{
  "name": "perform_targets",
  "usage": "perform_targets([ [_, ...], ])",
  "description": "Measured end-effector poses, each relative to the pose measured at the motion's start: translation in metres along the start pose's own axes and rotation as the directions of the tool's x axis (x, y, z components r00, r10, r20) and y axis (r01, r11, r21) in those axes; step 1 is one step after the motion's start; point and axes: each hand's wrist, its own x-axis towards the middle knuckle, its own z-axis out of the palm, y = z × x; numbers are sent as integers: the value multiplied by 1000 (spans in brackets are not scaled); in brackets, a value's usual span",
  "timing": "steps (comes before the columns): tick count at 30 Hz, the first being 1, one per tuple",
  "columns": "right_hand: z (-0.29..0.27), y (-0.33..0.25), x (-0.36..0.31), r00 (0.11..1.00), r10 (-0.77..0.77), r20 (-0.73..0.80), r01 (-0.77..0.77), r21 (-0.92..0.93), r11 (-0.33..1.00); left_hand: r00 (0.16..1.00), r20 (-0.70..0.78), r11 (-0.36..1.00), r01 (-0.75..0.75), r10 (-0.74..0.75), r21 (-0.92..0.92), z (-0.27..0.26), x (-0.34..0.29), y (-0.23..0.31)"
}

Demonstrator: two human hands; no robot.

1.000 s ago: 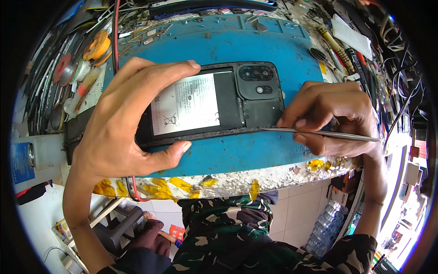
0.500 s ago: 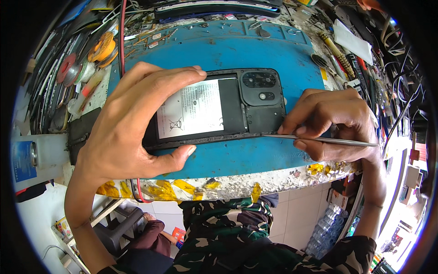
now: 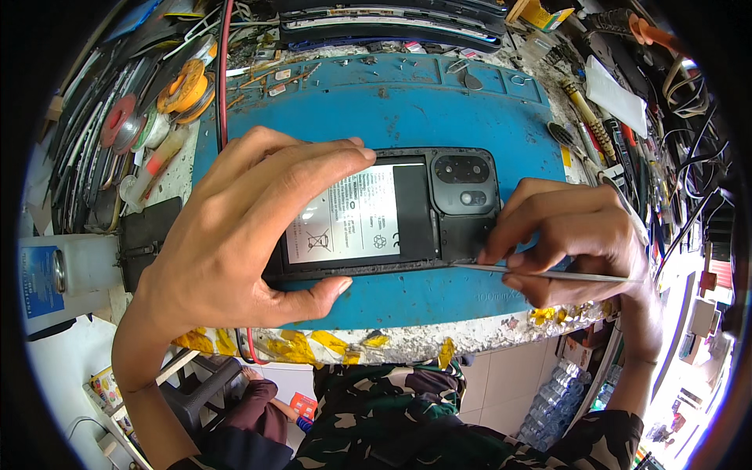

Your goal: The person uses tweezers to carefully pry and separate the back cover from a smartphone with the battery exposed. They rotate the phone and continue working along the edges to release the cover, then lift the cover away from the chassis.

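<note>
A smartphone (image 3: 418,227) with its back cover off lies flat on the blue work mat (image 3: 345,113). Its white-labelled battery (image 3: 356,227) is exposed, and the black camera block (image 3: 464,182) sits at its right end. My left hand (image 3: 235,227) grips the phone across its left part, fingertips on the far edge and thumb by the near edge, covering that end. Between the fingertips of my right hand (image 3: 568,239) is a slim, pointed silver metal tool (image 3: 576,276). Its tip meets the phone's near edge below the camera block; whether it is tweezers does not show.
Solder spools (image 3: 186,90) and many dark flat parts crowd the left side, beside a translucent bottle (image 3: 78,274). A brush (image 3: 561,135), hand tools and cables fill the right. Small metal bits lie along the mat's far edge. Yellow-taped table edge (image 3: 329,342) runs in front.
The whole view has shifted, so mat, phone and hands sit lower in the picture. My left hand keeps its grip, and the tool's tip stays at the phone's near edge.
</note>
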Motion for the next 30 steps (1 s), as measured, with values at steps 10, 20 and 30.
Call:
perform_targets([
  [10, 4, -6, -1, 995, 96, -10, -96, 6, 995, 999, 6, 999, 31, -31, -35, -2, 0, 0],
  [20, 3, -5, -1, 997, 46, -55, -43, 47, 998, 997, 20, 997, 69, -68, -44, -3, 1, 3],
  [30, 2, -7, -3, 994, 102, -31, -101, 32, 994, 998, 17, 998, 54, -53, -35, -2, 1, 3],
])
